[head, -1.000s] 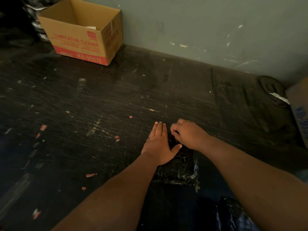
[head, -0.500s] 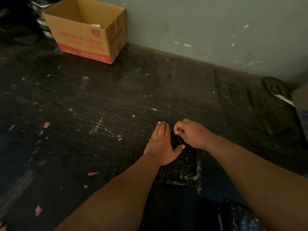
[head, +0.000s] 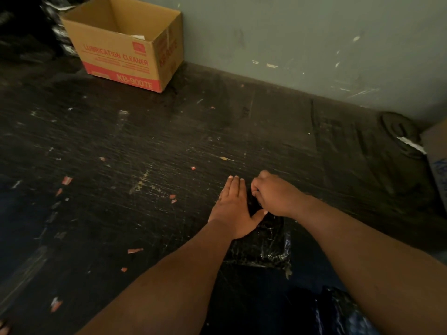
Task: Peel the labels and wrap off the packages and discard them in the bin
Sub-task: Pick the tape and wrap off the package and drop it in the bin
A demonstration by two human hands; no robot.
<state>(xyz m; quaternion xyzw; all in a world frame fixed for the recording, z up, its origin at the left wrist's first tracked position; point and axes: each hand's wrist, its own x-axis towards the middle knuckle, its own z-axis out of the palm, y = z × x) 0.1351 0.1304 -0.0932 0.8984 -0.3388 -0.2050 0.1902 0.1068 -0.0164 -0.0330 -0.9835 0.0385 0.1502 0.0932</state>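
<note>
The dark, scratched work surface (head: 145, 146) fills nearly all of your view and runs back to a grey-green wall (head: 302, 32) marked with pale scuffs. At the far left corner, against that wall, stands an open cardboard box (head: 125, 52) printed in red with "LUBRICATION CLEANER"; a scrap of white shows inside it. At the right edge you can see part of another cardboard box (head: 436, 151), and just beside it a dark rounded object (head: 399, 131) with a white strip across it, too dim to identify. Your two forearms reach in from the bottom and meet just right of centre over a package (head: 266, 243) wrapped in glossy black film, which lies flat on the surface near you. Your left hand (head: 233, 209) rests flat on the package's left part, fingers straight and together, thumb spread out toward the right hand. Your right hand (head: 273, 197) sits just beside it at the package's far end, fingers curled tightly with the tips drawn together against the wrap, apparently pinching it, though what they grip is hidden. A second crumpled piece of black film (head: 338, 313) shows at the bottom edge. Small red scraps (head: 66, 180) lie scattered over the left half of the surface.
</note>
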